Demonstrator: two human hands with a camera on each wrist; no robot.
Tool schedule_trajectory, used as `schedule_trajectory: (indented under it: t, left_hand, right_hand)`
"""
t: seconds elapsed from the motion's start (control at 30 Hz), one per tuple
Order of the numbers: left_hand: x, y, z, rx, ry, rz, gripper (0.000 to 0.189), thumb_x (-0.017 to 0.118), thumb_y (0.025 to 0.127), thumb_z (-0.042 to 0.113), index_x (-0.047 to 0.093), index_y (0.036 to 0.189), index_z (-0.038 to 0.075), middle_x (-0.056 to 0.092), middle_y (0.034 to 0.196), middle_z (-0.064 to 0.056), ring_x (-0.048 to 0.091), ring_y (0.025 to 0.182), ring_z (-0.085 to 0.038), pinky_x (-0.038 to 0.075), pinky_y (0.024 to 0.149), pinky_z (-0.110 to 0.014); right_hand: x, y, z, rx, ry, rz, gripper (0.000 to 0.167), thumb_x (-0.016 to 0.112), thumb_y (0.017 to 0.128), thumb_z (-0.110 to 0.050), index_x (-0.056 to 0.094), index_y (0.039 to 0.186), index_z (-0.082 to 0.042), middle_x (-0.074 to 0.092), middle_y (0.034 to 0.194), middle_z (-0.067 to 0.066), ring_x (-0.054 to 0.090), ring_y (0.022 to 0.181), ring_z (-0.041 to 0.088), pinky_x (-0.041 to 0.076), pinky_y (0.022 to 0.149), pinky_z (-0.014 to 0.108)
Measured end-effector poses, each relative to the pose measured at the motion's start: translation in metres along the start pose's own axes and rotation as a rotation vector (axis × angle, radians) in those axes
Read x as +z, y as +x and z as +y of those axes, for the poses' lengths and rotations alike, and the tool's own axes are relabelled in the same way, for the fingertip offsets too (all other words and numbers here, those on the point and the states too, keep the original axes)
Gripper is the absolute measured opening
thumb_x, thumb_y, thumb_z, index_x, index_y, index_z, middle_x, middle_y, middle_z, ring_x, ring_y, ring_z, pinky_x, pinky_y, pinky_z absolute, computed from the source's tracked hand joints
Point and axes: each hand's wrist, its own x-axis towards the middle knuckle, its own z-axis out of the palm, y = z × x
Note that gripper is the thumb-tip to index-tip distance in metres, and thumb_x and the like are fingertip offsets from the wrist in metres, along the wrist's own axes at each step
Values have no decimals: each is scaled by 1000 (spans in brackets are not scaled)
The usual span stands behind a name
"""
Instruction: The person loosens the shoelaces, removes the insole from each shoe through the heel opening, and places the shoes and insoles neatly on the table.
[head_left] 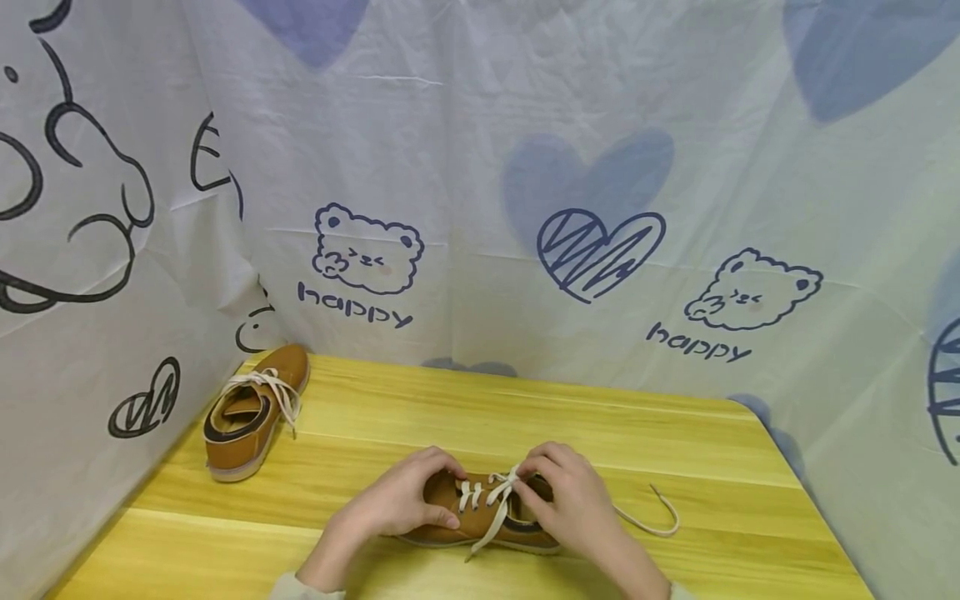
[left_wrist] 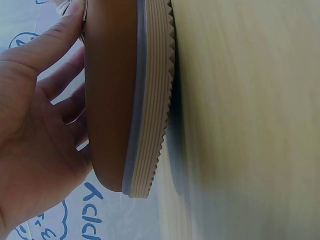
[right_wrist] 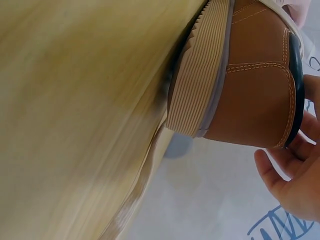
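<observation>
A brown lace-up shoe (head_left: 521, 538) stands sole down on the table, its toe to the left and its heel to the right. My left hand (head_left: 405, 497) grips the front of the shoe, thumb on the near side and fingers over the far side. At the top of the lacing, the thumb and forefinger of my right hand (head_left: 573, 493) pinch the white shoelace (head_left: 495, 525) beside the shoe's opening. One lace end hangs down the near side. In the right wrist view, the other fingers are beside the heel (right_wrist: 255, 100).
Another brown shoe (head_left: 247, 450) with a white lace stands at the table's back left corner. To the right of my right hand, a loose lace end (head_left: 667, 532) curls on the wooden table (head_left: 360, 400). A printed white cloth (head_left: 465, 317) hangs behind and at both sides.
</observation>
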Motion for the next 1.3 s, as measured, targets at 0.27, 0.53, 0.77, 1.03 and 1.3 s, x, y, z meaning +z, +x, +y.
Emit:
schedule_trajectory:
  t: [0.27,0.53,0.77,1.03,1.3]
  left_hand:
    - [-1,-1,1,10,-9,3,51,90,80,38,67,123,19,61,127,5,56,127,-27,46,109,-54]
    - [-2,-2,2,11,-14,9,51,90,80,38,68,122,19,62,127,5,56,127,-27,45,109,-55]
    - [-2,-2,2,2,-12,1,53,90,80,38,67,123,19,61,129,4,55,130,-30,44,111,-56]
    - [-1,-1,0,-11,-9,-6,52,89,81,38,67,125,19,61,131,4,54,131,-29,43,112,-54]
    - [-1,-1,-1,-14,-4,-3,52,89,81,39,67,125,21,61,131,5,54,132,-29,43,113,-54]
  right_hand:
    - [5,2,-2,-60,-110,30,14,88,81,-21,75,87,-23,67,97,-9,65,90,13,57,79,35]
    - [8,4,-2,-54,-94,76,15,88,76,-14,76,82,-20,69,92,-8,66,85,11,58,74,33]
    - [3,2,1,32,-20,142,19,88,74,-6,75,79,-19,69,88,-9,67,81,10,60,72,30]
    - [-2,-3,3,211,41,102,19,84,78,-5,75,81,-22,68,91,-12,67,85,10,58,70,28]
    - [-7,-5,10,333,89,111,20,82,79,-7,74,84,-23,68,91,-15,67,85,10,57,70,31]
